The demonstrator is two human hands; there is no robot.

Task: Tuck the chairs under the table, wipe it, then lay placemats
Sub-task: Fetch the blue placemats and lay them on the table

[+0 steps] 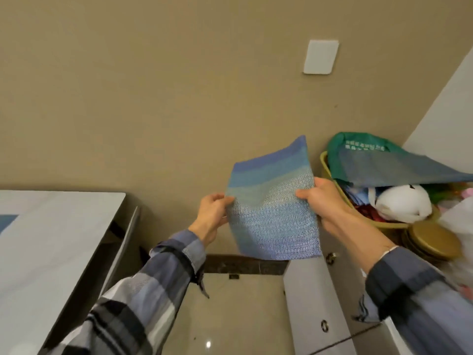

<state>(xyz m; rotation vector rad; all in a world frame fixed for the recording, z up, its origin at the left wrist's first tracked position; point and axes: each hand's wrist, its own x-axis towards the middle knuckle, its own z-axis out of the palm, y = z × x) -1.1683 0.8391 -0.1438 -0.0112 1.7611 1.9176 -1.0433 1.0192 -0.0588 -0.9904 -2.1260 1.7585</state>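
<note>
A person in a plaid shirt stands facing a beige wall, holding a blue woven placemat (272, 213) in the air in front of them with both hands. The left hand (211, 217) pinches the mat's left edge, thumb on the near face and fingers behind. The right hand (323, 201) grips the right edge the same way. The mat hangs roughly upright between the hands, its long axis running up and down and leaning a little to the right at the top, with the upper corner curling away.

The tabletop (51, 252), pale grey, lies to the left of both hands and lower than them, well apart from the mat. The left hand is the nearer of the two to it. A strip of blue at the tabletop's far left edge (7, 222) may be another mat already laid, though too little shows to be sure.

To the right of the right hand, a yellow basket (332, 180) of clutter sits on a white cabinet (312, 303), with a green bag (358, 155) draped over it.

Judging from this, the mat must swing left and down, and tip from hanging to flat, before it can be laid.
</note>
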